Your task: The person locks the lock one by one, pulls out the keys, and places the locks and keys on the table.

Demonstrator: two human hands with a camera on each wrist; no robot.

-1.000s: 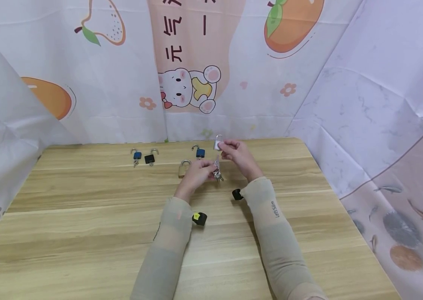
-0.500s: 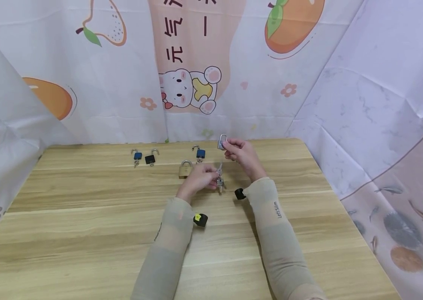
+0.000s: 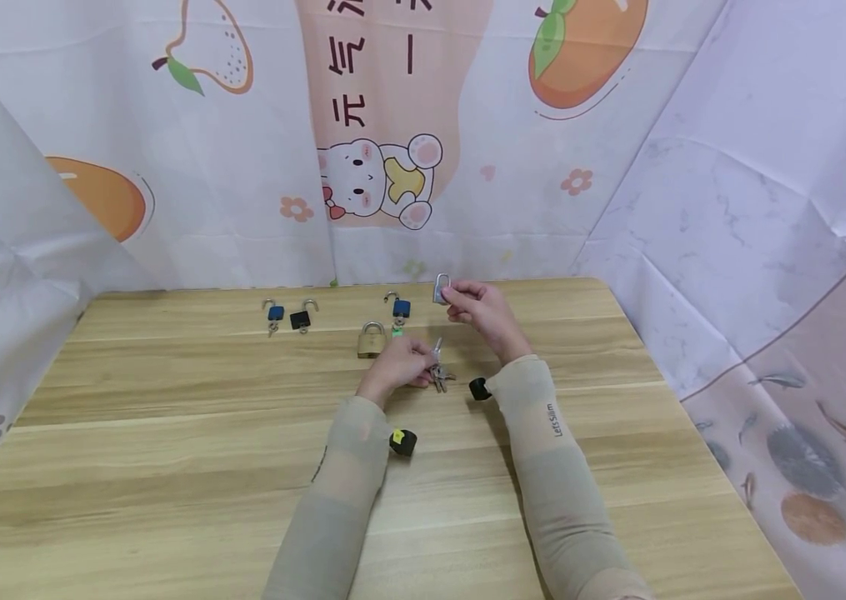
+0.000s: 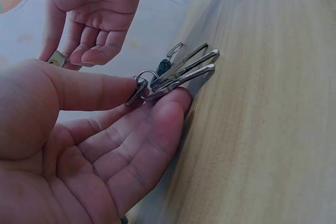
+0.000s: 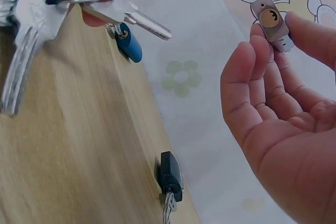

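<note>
My left hand (image 3: 400, 365) pinches a ring of several silver keys (image 3: 440, 377) between thumb and fingers, low over the table. In the left wrist view, the key blades (image 4: 184, 72) fan out beyond the fingertips. My right hand (image 3: 488, 318) holds a small silver padlock (image 3: 441, 289) by its body, shackle up and closed. Its round brass keyhole (image 5: 271, 18) faces the camera in the right wrist view, with no key in it. A gap separates the keys from this padlock. Beside the left hand, a brass padlock (image 3: 371, 343) stands on the table with its shackle closed.
Behind the hands lies a blue padlock (image 3: 401, 309) with its shackle open. Further left are another blue padlock (image 3: 276, 313) and a black padlock (image 3: 300, 320), both open with keys. In the right wrist view a dark padlock (image 5: 170, 174) also shows. A printed curtain (image 3: 242, 208) borders the table.
My left hand has moved down and slightly right with the keys, away from the padlock. The right hand has shifted a little right, still holding the silver padlock.
</note>
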